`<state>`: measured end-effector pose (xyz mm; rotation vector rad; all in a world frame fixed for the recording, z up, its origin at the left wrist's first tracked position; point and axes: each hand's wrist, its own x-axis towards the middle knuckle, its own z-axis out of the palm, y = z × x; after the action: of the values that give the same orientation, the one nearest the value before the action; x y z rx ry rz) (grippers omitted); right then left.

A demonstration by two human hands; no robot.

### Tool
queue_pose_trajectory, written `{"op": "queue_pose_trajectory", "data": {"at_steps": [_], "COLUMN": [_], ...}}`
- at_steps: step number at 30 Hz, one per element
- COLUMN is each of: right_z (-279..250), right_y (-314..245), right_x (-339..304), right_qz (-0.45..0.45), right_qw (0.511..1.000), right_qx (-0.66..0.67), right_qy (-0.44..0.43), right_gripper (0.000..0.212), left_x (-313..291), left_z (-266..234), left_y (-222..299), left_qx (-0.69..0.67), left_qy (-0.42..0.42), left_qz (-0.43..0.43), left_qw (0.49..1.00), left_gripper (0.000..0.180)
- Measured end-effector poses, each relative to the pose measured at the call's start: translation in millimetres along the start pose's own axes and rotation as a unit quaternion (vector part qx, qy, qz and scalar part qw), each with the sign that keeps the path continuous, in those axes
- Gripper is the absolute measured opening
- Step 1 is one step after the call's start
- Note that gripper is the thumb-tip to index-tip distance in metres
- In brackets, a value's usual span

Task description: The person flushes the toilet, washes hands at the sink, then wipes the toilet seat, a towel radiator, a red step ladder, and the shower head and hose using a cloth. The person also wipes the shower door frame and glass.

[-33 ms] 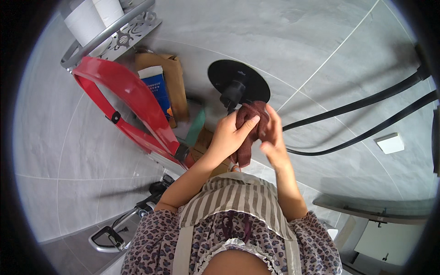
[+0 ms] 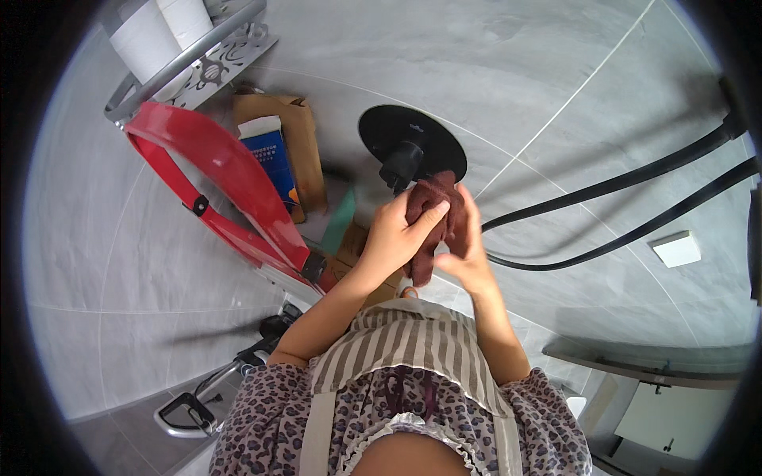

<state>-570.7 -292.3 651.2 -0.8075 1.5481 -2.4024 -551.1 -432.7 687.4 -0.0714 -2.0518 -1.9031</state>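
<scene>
A bunched brown cloth (image 2: 429,218) is gathered up in front of me, its lower end hanging down. My left hand (image 2: 401,230) is closed on its left side, with the thumb pressed on top. Along the other side, the fingers of my right hand (image 2: 470,242) curve against the cloth, partly hidden behind it, while the thumb sticks out apart below. Just beyond the cloth is a black round disc (image 2: 429,139) with a short black cylinder (image 2: 402,164) on its face. The cloth's upper end overlaps the disc's lower edge in view.
At left stands a red glossy folding frame (image 2: 238,174), beside a cardboard box (image 2: 305,151) and a blue packet (image 2: 268,159). Toilet rolls (image 2: 147,44) sit on a metal shelf (image 2: 230,71) above. Black tubes (image 2: 627,178) extend from the right along the grey tiled wall.
My right hand has shifted slightly left, its thumb coming closer to the cloth. The cloth's folds have changed a little. My left hand stays closed on it.
</scene>
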Motion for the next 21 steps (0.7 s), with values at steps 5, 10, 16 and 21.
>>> {"op": "queue_pose_trajectory", "data": {"at_steps": [5,10,16,21], "right_z": [-36.9,-37.2,-35.5,-12.9], "right_y": [32.1,26.6,46.4,77.8], "right_x": [-10.9,9.6,62.0,67.1], "right_qz": [0.294,0.204,0.225,0.051], "right_qw": [0.956,0.963,0.954,0.904], "right_qx": [-0.002,0.148,0.06,-0.354], "right_qy": [-0.013,0.094,0.186,0.235], "right_gripper": [0.07,0.04,0.035,0.033], "left_x": [18.7,58.7,104.2,85.9], "left_z": [-8.4,-33.2,-36.4,-29.9], "left_y": [5.2,-9.3,-79.7,-166.2], "left_qx": [0.062,0.218,0.183,0.148], "left_qy": [0.056,0.176,0.292,0.237], "left_qz": [0.102,0.155,0.01,-0.098], "left_qw": [0.991,0.947,0.939,0.955], "left_gripper": [0.023,0.028,0.04,0.04]}}
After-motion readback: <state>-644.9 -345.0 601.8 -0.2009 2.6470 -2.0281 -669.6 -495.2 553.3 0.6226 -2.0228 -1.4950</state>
